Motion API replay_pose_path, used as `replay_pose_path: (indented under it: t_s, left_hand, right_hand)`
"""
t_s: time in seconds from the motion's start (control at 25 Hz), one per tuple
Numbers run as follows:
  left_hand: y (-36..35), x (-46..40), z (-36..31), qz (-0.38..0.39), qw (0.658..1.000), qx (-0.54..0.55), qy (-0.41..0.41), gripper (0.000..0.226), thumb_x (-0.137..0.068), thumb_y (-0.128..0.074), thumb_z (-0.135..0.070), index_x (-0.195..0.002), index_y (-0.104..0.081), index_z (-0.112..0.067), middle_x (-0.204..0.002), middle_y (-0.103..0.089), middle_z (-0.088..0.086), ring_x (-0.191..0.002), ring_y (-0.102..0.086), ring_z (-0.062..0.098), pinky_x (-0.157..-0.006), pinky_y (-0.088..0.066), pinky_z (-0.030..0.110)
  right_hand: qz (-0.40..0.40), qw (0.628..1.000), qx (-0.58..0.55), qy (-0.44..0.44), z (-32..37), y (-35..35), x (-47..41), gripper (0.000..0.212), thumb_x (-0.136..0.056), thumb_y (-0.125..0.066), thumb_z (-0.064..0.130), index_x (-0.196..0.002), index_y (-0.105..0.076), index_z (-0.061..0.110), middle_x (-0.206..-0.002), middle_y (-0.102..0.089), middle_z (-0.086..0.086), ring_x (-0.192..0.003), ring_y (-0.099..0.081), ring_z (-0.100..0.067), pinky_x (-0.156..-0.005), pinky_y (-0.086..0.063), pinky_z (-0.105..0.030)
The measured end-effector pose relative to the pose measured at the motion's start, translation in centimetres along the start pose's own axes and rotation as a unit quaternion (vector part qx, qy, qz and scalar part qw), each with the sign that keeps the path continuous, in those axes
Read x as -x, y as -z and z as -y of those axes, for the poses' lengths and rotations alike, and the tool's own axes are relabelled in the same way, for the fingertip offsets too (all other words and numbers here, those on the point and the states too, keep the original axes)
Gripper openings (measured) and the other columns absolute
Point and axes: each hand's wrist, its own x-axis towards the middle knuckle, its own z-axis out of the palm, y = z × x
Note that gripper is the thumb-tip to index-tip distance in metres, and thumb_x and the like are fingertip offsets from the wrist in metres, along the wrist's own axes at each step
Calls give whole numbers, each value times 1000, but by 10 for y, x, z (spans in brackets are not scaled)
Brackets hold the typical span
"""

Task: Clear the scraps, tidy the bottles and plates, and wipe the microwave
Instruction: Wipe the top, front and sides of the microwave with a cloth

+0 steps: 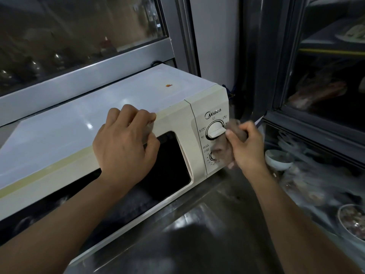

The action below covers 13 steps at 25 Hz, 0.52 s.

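Both hands are at the microwave (pixel 110 123). Left hand (pixel 126 143) rests on the top front edge above the door window (pixel 169 161), fingers curled over the edge, thumb down on the door frame. A bit of brownish material shows under its fingertips; what it is cannot be told. Right hand (pixel 246 147) grips a cloth (pixel 225 149) and presses it against the control panel (pixel 215 139), at the right end of the front face. The hands are apart, one at each side of the panel seam.

Microwave: box-shaped, cream front, smooth glossy white top that reflects light spots. A small orange mark (pixel 169 85) sits on the top, far right. The door window is dark with rounded corners. The panel carries a maker's logo, an upper dial (pixel 215 130) with a flat bar grip, and a lower dial (pixel 212 156) half covered by the cloth. The cloth is brown, soft and bunched, blurred by motion.

The microwave stands on a steel counter (pixel 197 230), dull and streaked, with its back to a grey-framed window (pixel 79 38). At right, a glass-fronted cabinet (pixel 316 95) with a dark frame holds a white bowl (pixel 277 159) and, at the near right, a plate (pixel 351 222) of food; other contents are blurred.
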Motion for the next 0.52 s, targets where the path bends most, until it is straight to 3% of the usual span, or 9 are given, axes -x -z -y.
replay_pose_path:
  t_s: [0.08,0.2,0.32,0.44,0.52]
  left_hand:
    - [0,-1,0,-1,1000,0,3,26,-75,-53,-18,-97,-66,-15,-88,-60,3,-80,-51,26,-53,-12,15]
    - [-1,0,0,-5,1000,-5,4,26,-75,-52,-19,-97,-66,-15,-87,-59,2,-79,-50,26,-54,-12,14]
    - [-2,-1,0,-8,1000,-7,0,26,-75,-51,-20,-96,-66,-15,-87,-59,3,-79,-50,26,-54,-12,13]
    - [-2,-1,1,-12,1000,-9,-1,25,-75,-52,-19,-96,-66,-15,-86,-60,3,-78,-50,26,-52,-12,15]
    - [-3,0,1,-15,1000,-13,-2,25,-75,-52,-19,-95,-66,-14,-86,-60,4,-78,-51,27,-51,-11,18]
  right_hand:
    - [-29,999,-10,37,13,-4,-5,27,-82,-68,21,-74,-45,32,-88,-58,-3,-76,-54,-6,-68,-45,-17]
    - [-78,997,-21,7,11,-14,12,11,-87,-63,17,-86,-52,13,-100,-58,-17,-84,-54,-15,-78,-48,-24]
    - [-132,991,5,-13,11,-27,37,13,-88,-58,6,-98,-56,-3,-112,-51,-19,-95,-48,-14,-83,-33,1]
    - [-145,987,48,54,20,-40,62,15,-80,-60,-7,-94,-59,-6,-112,-53,-20,-103,-50,-28,-84,-31,-4]
    - [-118,984,83,105,23,-40,76,18,-74,-64,-8,-91,-62,-4,-107,-58,-16,-101,-48,-26,-84,-30,-5]
